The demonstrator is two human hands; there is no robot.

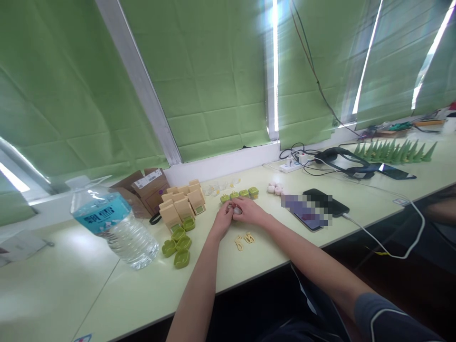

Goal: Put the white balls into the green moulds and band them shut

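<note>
My left hand point(224, 214) and my right hand point(248, 210) meet above the table, fingers closed around a small whitish, rounded piece point(236, 209). Fingers cover much of it, so its kind is unclear. Just beyond them stands a row of small green boxes point(253, 192). Nearer to me lie some yellow loop-shaped pieces point(238, 243). To the left are several hollow green pieces point(182, 258) shaped like little cups. Behind those stand beige upright pieces point(184, 207). Small clear pieces point(215, 189) and pale pink pieces point(275, 188) lie farther back.
A large water bottle point(119, 228) and an open cardboard box point(149, 187) stand at the left. On the right are two phones point(326, 202), a white cable point(384, 254), a headset point(342, 159) and green cone-shaped pieces point(399, 152). A power strip point(290, 165) sits by the wall.
</note>
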